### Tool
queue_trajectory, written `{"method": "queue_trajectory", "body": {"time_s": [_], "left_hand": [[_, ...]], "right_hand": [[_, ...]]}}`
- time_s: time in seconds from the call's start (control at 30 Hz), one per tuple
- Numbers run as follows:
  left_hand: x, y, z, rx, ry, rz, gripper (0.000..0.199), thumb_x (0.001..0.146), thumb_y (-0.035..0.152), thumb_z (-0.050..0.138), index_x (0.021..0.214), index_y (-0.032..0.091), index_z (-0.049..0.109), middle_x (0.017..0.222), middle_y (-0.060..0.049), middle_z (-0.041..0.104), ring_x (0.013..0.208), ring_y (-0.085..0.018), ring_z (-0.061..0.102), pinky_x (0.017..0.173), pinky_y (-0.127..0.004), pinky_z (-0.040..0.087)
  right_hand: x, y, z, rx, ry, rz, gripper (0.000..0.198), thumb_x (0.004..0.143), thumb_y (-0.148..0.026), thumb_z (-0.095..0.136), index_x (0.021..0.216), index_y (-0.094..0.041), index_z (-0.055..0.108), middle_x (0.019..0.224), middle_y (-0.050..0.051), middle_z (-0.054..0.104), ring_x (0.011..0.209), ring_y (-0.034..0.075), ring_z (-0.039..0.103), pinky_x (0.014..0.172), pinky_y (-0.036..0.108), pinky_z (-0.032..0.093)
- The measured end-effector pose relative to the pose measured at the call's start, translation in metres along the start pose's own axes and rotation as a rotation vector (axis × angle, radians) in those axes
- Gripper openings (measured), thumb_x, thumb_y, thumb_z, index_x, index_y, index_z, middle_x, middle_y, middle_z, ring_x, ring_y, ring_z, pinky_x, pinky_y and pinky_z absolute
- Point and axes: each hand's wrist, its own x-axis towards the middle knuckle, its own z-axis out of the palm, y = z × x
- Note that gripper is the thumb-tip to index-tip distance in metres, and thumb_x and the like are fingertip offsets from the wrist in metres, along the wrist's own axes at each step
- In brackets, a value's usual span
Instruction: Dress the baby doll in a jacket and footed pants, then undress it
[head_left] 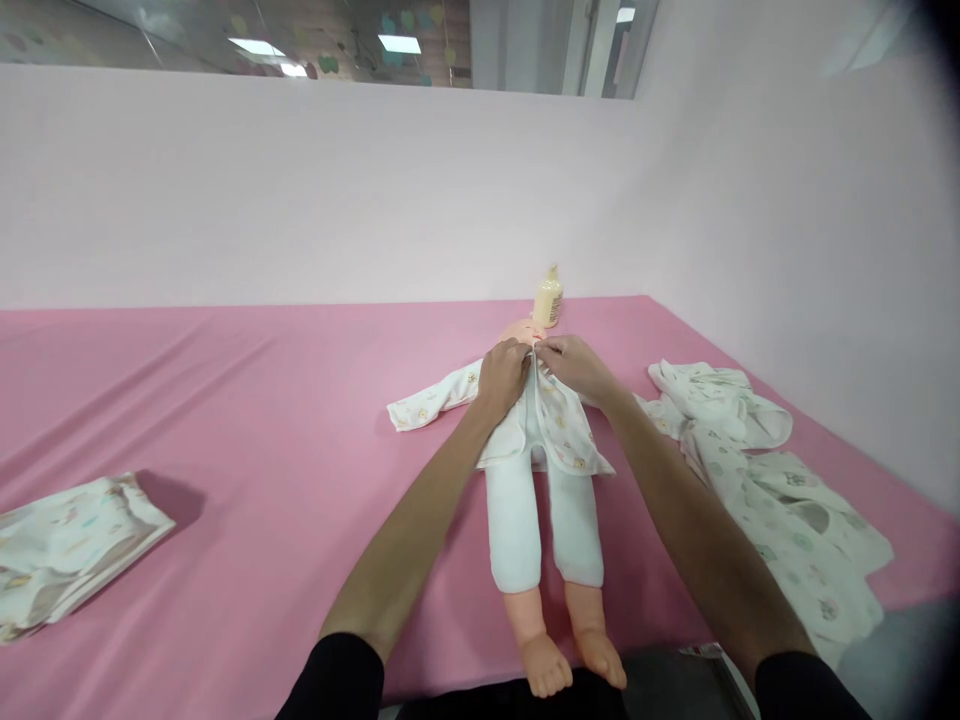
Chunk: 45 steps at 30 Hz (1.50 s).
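Pinching the doll's jacket at its neck, L hand & R hand are holding narrow grips. The doll's lying w/ feet overhanging the surface's near edge; a hard tug that way could be sliding it off, & too loose a pinch might be losing the jacket.

The left forearm and right forearm reach forward, slanting inward toward each other. The left hand, back upward, has its fingers curled in; the right hand, just beside it, brings its fingertips together in a pinch.
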Motion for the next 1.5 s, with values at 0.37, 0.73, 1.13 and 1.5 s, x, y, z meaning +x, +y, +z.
{"method": "queue_trajectory", "body": {"time_s": [0.37, 0.73, 1.13, 1.5], "left_hand": [[0.001, -0.003, 0.005, -0.061, 0.051, 0.014, 0.024, 0.097, 0.016, 0.046, 0.098, 0.017, 0.071, 0.101, -0.008, 0.070, 0.094, -0.021, 0.061, 0.081, -0.030, 0.041], [0.006, -0.009, 0.015, -0.119, 0.110, -0.057, 0.025, 0.097, 0.020, 0.046, 0.075, 0.019, 0.057, 0.087, -0.007, 0.068, 0.082, -0.019, 0.059, 0.074, -0.031, 0.038], [0.005, -0.006, 0.013, -0.107, 0.110, -0.061, 0.025, 0.098, 0.020, 0.044, 0.081, 0.018, 0.063, 0.091, -0.007, 0.069, 0.086, -0.020, 0.061, 0.075, -0.031, 0.038], [0.003, -0.004, 0.009, -0.068, 0.095, -0.104, 0.022, 0.099, 0.024, 0.045, 0.090, 0.018, 0.065, 0.097, -0.007, 0.070, 0.092, -0.021, 0.062, 0.078, -0.030, 0.040]], "right_hand": [[0.017, 0.035, 0.011, 0.739, 0.061, 0.261, 0.025, 0.068, -0.025, 0.084, 0.063, -0.018, 0.061, 0.063, 0.001, 0.059, 0.063, 0.012, 0.052, 0.064, 0.025, 0.048], [0.019, 0.045, 0.029, 0.609, 0.221, 0.167, 0.021, 0.073, -0.033, 0.079, 0.073, -0.018, 0.065, 0.067, 0.000, 0.061, 0.059, 0.010, 0.049, 0.055, 0.024, 0.040], [0.018, 0.050, 0.036, 0.219, 0.349, -0.002, 0.028, 0.083, -0.042, 0.064, 0.091, -0.016, 0.070, 0.087, 0.004, 0.069, 0.078, 0.016, 0.059, 0.076, 0.028, 0.047], [0.014, 0.042, 0.030, 0.302, 0.328, 0.036, 0.030, 0.079, -0.039, 0.067, 0.092, -0.014, 0.076, 0.094, 0.005, 0.075, 0.092, 0.020, 0.065, 0.086, 0.031, 0.048]]}}
